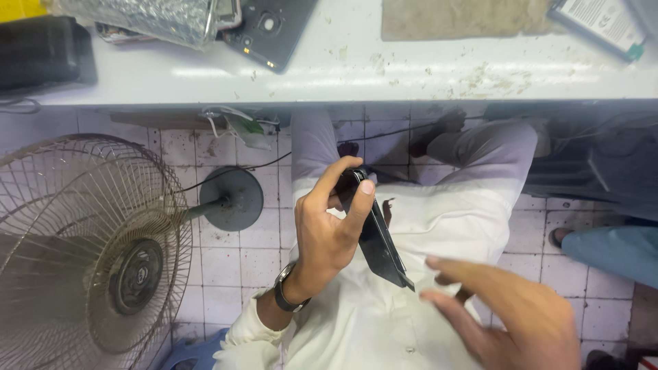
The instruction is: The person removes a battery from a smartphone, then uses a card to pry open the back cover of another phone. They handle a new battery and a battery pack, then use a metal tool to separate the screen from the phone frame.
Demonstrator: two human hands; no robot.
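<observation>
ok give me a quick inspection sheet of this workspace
surface: white bench, stained and gritty
job's things: dark phone, tilted over the lap
clutter: phone back, foil bag, black case, brown pad, battery
fingers: left hand grips the phone's top end; right hand open, blurred, by its lower end
cables: thin black cable across the floor tiles
surroundings: wire-cage fan on the left; another person's leg on the right

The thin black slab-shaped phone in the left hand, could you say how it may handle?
The thin black slab-shaped phone looks rigid, probably light. Its smooth faces may be slippery: the left hand pinches only its upper end. The right hand hovers near its lower corner.
</observation>
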